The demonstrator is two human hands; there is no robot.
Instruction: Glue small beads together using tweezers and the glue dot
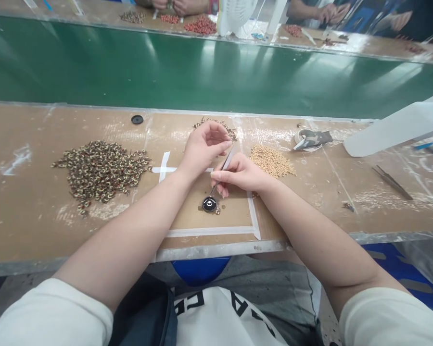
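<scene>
The person's right hand [240,173] held a pair of tweezers [227,160], the thumb and fingers pinching the metal shaft. The tweezers slanted, with the lower end pointing down just behind a small round black dish [210,204]; whether the tip touched the rim could not be told. The dish lay flat on the brown table [310,206], inside an area marked off with white tape [212,231], and pale reflections showed on its dark middle. A tiny bead-like piece [217,210] sat just beside the dish at its right edge.

The left hand [206,144] was raised just beyond the right one, near the upper end of the tweezers. Its fingers were curled, with the thumb reaching toward them; whether they pinched anything could not be told. Behind that hand, and partly hidden by it, lay a pile of small brownish pieces [232,133].

To the left spread a large heap of dark and cream pieces [104,168], with a black lid [137,119] farther back. To the right of the hands was a mound of tan beads [272,161]. Farther right lay a patterned packet [315,138] on a roll of tape [303,145], a second pair of tweezers [393,183] and a white plastic container [389,129]. Across a green strip [130,72], co-workers' hands [182,6] showed near piles of red pieces [201,25]
</scene>
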